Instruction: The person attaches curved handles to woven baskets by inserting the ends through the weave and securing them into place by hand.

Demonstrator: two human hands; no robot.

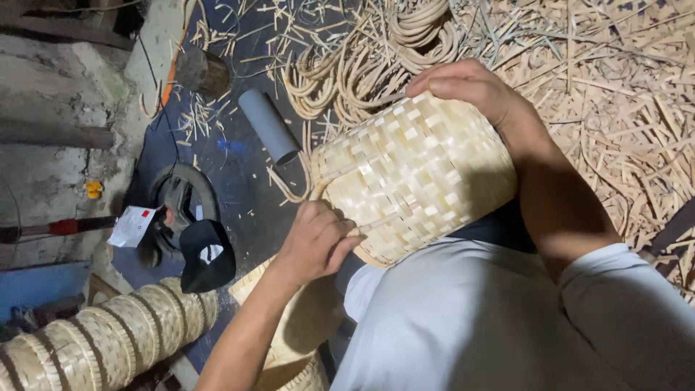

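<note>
Above dark floor (239, 195) strewn with bamboo strips (608, 80), woven basket (416, 177) on lap, probably light, springy, easily crushed: left hand (315, 242) pinching loose strip at rim, right hand (463, 87) cupped closed over far end.

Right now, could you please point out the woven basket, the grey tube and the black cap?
woven basket (423, 174), head view, middle of its woven side.
grey tube (268, 124), head view, middle of its length.
black cap (208, 255), head view, on its crown.
</note>
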